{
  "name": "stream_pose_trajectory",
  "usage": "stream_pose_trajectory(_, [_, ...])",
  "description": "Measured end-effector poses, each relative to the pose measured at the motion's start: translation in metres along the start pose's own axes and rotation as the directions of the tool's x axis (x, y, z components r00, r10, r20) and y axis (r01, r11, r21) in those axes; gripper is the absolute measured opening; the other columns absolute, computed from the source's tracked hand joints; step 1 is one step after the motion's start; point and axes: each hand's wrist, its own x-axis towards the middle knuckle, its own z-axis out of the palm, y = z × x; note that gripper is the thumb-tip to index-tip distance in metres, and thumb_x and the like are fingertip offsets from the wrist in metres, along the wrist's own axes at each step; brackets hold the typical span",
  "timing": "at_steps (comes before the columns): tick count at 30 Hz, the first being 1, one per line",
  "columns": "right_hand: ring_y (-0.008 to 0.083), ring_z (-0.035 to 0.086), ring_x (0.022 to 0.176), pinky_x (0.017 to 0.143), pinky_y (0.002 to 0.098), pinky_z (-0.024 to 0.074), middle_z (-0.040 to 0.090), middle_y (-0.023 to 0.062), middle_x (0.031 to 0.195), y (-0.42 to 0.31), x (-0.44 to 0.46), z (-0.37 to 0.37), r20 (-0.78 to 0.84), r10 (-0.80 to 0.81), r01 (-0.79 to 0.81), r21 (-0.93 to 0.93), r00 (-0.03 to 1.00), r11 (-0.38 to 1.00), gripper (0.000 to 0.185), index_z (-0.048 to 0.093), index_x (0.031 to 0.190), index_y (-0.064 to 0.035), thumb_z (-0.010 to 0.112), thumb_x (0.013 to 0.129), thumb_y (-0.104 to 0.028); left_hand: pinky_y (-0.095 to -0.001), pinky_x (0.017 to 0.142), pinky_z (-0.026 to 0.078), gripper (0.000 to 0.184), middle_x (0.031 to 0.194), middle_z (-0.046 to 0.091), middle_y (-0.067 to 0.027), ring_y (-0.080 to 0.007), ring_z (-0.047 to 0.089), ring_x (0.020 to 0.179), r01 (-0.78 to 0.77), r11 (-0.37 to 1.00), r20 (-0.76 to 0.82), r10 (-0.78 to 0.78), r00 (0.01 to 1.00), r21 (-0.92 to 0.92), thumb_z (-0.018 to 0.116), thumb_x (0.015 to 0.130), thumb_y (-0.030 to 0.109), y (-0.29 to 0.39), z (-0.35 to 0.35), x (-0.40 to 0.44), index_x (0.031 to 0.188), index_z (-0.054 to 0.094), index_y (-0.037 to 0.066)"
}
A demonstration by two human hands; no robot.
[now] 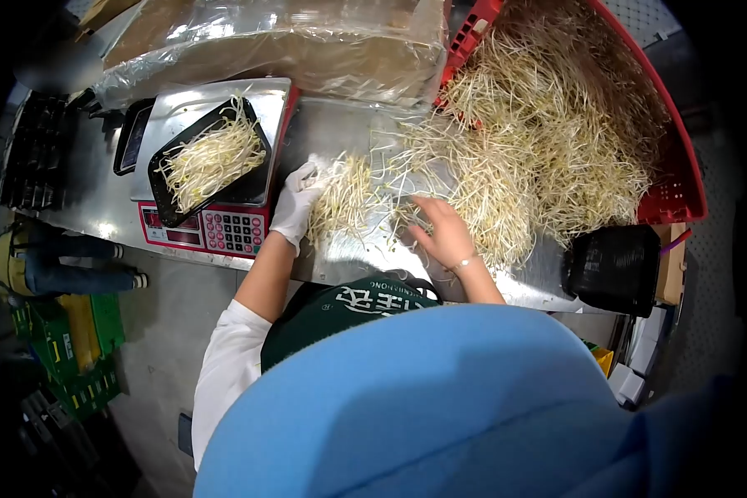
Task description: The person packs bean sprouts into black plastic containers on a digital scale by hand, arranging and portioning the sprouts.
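Observation:
My left hand (295,206), in a white glove, is closed on the edge of a bunch of bean sprouts (344,199) on the metal table (328,120). My bare right hand (446,235) has thumb and fingers apart, at the left edge of a large loose heap of bean sprouts (506,178). A few stray sprouts lie between the two hands. Left of my gloved hand, a black tray (168,209) filled with bean sprouts rests at a tilt on a scale (236,231) with a red keypad front.
A tipped red crate (685,158) spills the heap from the right. Plastic-wrapped boxes (282,62) line the back. A black plastic-wrapped stack (612,270) stands right front; black trays (35,153) are stacked far left. Another person (25,264) stands beyond, near green crates (75,340).

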Motion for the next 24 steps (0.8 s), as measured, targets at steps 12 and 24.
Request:
stream_pose_trajectory(12, [0.0287, 0.051, 0.101, 0.085, 0.0394, 0.042, 0.055, 0.0108, 0.112, 0.044, 0.028, 0.032, -0.039, -0.05, 0.04, -0.216, 0.998, 0.976, 0.028, 0.063, 0.1, -0.0125, 0.06, 0.072, -0.012, -0.0295, 0.1, 0.031, 0.041, 0.127, 0.048, -0.0128, -0.0263, 0.043, 0.119, -0.004, 0.853, -0.302, 0.189, 0.934, 0.522, 0.047, 0.086, 0.007, 0.007, 0.002, -0.04, 0.126, 0.043, 0.005])
stream_pose_trajectory(24, [0.0247, 0.054, 0.091, 0.083, 0.0362, 0.0407, 0.061, 0.0047, 0.097, -0.015, 0.062, 0.025, -0.056, -0.025, 0.018, -0.113, 0.998, 0.993, 0.01, 0.065, 0.082, -0.0107, 0.063, 0.074, -0.017, -0.0246, 0.099, 0.031, 0.04, 0.127, 0.047, -0.0078, -0.0168, 0.044, 0.116, -0.002, 0.952, -0.374, 0.122, 0.919, 0.306, 0.045, 0.083, -0.004, -0.011, -0.003, -0.033, 0.123, 0.046, 0.002])
